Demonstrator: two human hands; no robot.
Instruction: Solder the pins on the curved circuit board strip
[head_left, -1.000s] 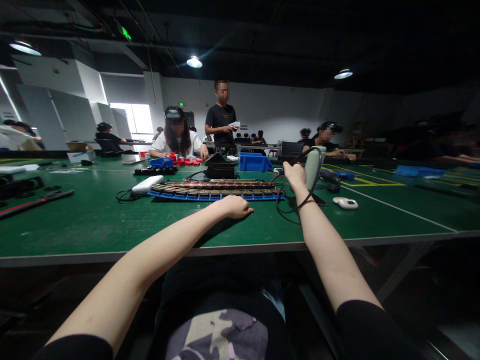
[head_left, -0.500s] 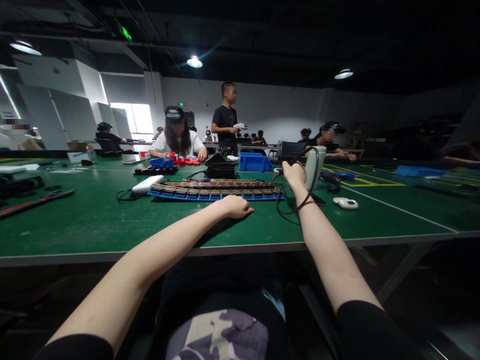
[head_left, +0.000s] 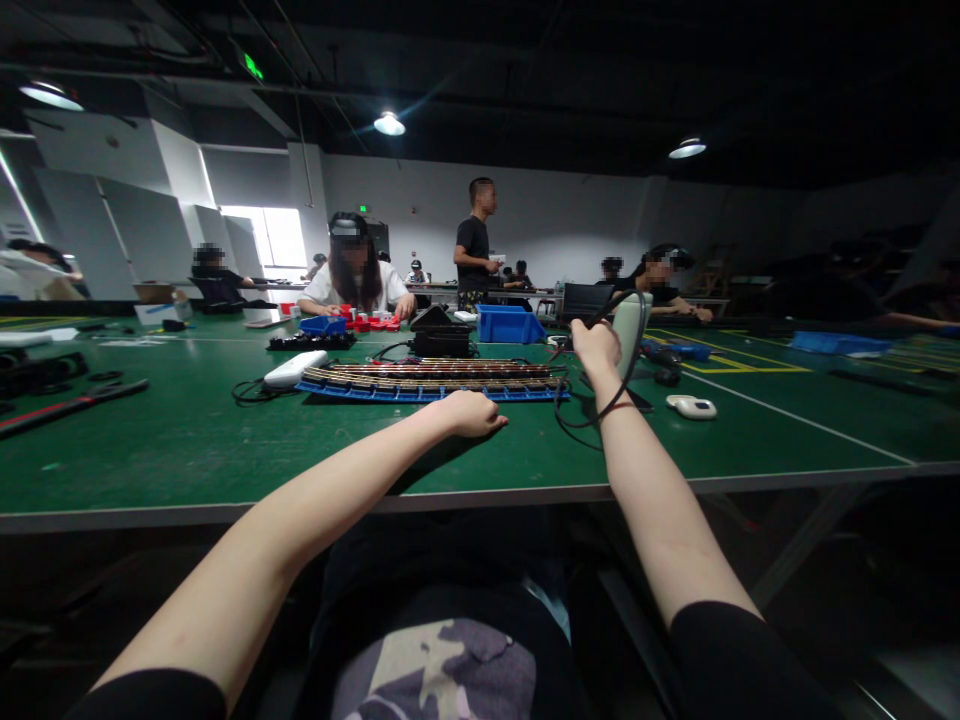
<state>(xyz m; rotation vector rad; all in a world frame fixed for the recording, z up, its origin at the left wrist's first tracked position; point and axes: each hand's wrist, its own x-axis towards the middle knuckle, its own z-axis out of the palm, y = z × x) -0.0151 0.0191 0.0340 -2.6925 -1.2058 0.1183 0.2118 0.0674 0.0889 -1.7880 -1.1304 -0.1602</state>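
Note:
My left hand [head_left: 474,413] rests on the green table, its fingers curled closed against the near side of a blue rack [head_left: 420,393]. Several long, thin, gold-brown strips [head_left: 390,372] lie side by side along that rack. Over the rack's right end, my right hand [head_left: 598,350] is raised with closed fingers. What it grips is mostly hidden behind the hand. A black cable [head_left: 574,432] loops around my right wrist and hangs to the tabletop. Just beyond this hand is a pale green upright object [head_left: 627,330], leaning slightly right and partly covered by the hand and cable.
A white device with a cord [head_left: 296,370] lies left of the rack. Behind it are a black box [head_left: 441,338] and a blue bin [head_left: 510,324]. A small cream case [head_left: 691,407] sits at right. Across the table, a co-worker [head_left: 358,270] handles red parts.
My right hand has shifted slightly right, and the pale green object leans more to the right. My left hand stays put. The standing person in the background has moved right.

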